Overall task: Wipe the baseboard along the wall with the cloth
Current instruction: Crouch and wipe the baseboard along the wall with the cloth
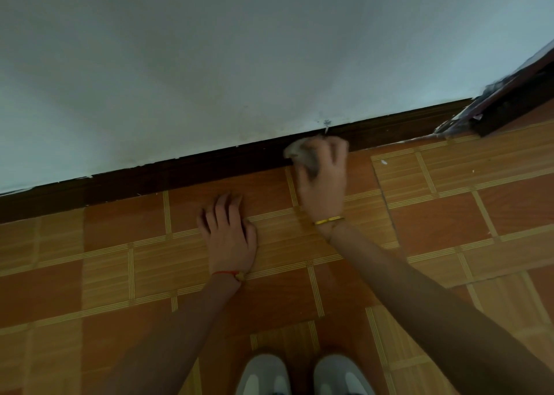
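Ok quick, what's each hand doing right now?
Left hand: open, resting on the floor.
Right hand: holding the cloth against the baseboard.

- The baseboard (186, 175) runs along the foot of the wall (239, 50), meeting the floor (449, 214).
- The right hand (322, 181) holds the cloth (301, 153) against the baseboard.
- The left hand (229, 234) rests on the floor, left of the right hand and nearer the person.
- A door frame (509, 100) stands at the baseboard's right end.
- Two shoes (302, 375) are nearest the person, between the arms.

Cloth (301, 154) motion-blurred, mostly hidden under right hand (322, 181) — shoes (305, 375) cut by bottom edge.
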`<state>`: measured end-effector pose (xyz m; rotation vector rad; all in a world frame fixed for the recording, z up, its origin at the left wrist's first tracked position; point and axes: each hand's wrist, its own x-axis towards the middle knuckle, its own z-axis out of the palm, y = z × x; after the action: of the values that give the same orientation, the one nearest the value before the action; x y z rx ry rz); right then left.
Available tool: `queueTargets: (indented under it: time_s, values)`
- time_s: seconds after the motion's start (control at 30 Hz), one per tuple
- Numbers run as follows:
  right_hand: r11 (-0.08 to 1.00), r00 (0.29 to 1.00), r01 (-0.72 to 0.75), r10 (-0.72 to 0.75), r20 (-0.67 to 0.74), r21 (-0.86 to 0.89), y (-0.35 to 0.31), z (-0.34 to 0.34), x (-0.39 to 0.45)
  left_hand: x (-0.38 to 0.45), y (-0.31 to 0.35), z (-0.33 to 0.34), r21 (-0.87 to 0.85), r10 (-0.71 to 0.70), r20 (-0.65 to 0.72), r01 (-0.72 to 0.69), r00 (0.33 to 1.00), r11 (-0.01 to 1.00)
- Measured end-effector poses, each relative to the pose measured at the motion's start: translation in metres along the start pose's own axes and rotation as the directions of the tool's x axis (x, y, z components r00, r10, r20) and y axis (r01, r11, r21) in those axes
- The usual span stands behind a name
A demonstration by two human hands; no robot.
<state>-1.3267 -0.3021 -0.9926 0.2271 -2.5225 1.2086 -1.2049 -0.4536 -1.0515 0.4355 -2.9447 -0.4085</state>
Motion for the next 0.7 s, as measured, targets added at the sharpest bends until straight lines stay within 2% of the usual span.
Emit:
queueTargets:
  time_s: [0.1, 0.2, 0.27, 0.33, 0.4, 0.47, 0.57, 0.7]
  values:
    - [0.993, 0.985, 0.118, -0.118, 0.127, 0.008, -0.012, 0.017, -0.010, 0.001, -0.001, 0.002, 0.005, 0.001, -0.011, -0.001, 1.000, 1.000]
    - [0.990, 0.985, 0.137, -0.136, 0.109, -0.008, -0.003, 0.009, -0.009, 0.001, -0.003, 0.001, -0.017, 0.008, -0.014, -0.008, 1.000, 1.000]
    - [0.999, 0.998, -0.020, 0.018, -0.056, -0.043, 0.014, -0.012, 0.002, 0.000, -0.003, 0.001, -0.025, 0.004, -0.015, -0.005, 1.000, 1.000]
    - [0.980, 0.940, -0.200, 0.196, -0.277, 0.014, 0.030, -0.038, 0.022, 0.000, -0.002, 0.001, -0.027, -0.003, -0.021, 0.003, 1.000, 1.000]
    - [0.978, 0.908, -0.202, 0.206, -0.364, 0.050, 0.041, -0.056, 0.037, -0.001, 0.000, 0.001, -0.020, -0.001, -0.027, 0.001, 1.000, 1.000]
    - [0.990, 0.936, -0.139, 0.142, -0.323, 0.034, 0.041, -0.059, 0.039, -0.001, 0.000, 0.001, -0.014, -0.002, -0.030, 0.002, 1.000, 1.000]
    - [0.996, 0.979, -0.090, 0.084, -0.183, -0.028, 0.022, -0.035, 0.022, -0.002, 0.000, 0.000, -0.015, -0.011, -0.032, 0.011, 0.999, 1.000]
    - [0.993, 0.993, 0.109, -0.106, 0.050, -0.052, -0.007, -0.002, 0.000, 0.000, -0.001, 0.002, -0.004, -0.001, -0.021, 0.001, 1.000, 1.000]
